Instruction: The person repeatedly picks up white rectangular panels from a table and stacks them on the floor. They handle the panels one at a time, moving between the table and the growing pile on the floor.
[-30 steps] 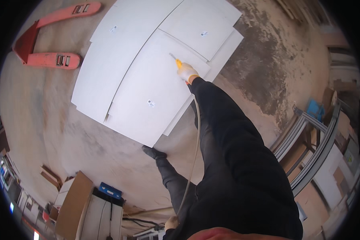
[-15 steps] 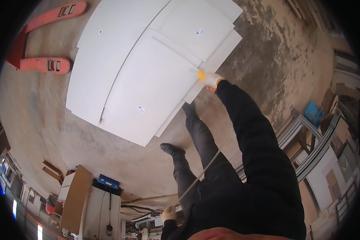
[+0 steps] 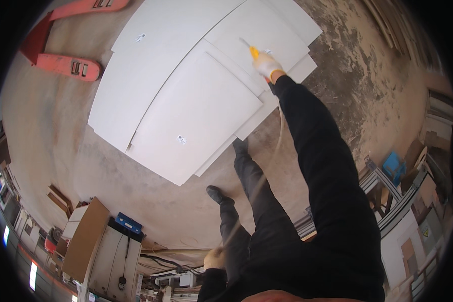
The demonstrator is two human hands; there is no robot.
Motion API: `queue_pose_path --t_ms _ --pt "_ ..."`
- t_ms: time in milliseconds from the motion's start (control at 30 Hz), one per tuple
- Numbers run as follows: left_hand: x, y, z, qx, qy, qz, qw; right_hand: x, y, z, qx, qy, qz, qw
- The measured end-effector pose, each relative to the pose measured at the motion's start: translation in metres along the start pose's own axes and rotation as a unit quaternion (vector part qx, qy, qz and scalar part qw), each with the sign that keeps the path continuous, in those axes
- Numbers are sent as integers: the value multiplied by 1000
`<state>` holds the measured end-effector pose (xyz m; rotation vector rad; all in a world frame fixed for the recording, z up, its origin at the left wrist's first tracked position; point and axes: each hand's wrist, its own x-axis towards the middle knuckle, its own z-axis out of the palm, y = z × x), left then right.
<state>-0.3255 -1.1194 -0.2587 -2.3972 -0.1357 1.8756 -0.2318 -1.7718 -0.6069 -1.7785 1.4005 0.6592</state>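
Observation:
My right hand [image 3: 268, 66], in a white glove, is closed around an air blow gun [image 3: 254, 52] with a yellow front and a thin nozzle. It reaches over the stacked white panels [image 3: 191, 110], the nozzle pointing up and left across a far panel. From the gun a pale hose [image 3: 281, 123] runs down past my legs, partly smeared by motion. My left hand [image 3: 215, 258], also gloved, is low beside my thigh and closed around the hose. The panels overlap unevenly, and small white labels are stuck on several of them.
A red pallet jack [image 3: 68, 66] stands at the upper left, its forks toward the panels. Metal frames [image 3: 387, 201] and a blue object [image 3: 393, 166] lie at the right. A cardboard sheet [image 3: 85, 241] and a cabinet with a blue box [image 3: 129, 222] stand at lower left.
My right hand has moved the blow gun up and farther over the panels, away from their near right edge. The hose has swung along with it. My left hand stays low on the hose.

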Motion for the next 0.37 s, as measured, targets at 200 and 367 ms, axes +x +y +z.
queue_pose_path --t_ms 200,367 --pt "-5 -55 4 -17 -2 -59 998 -49 -26 77 36 -133 -6 990" --pt "-1 -87 34 8 -45 -70 996 -82 -89 107 -45 -165 -74 982"
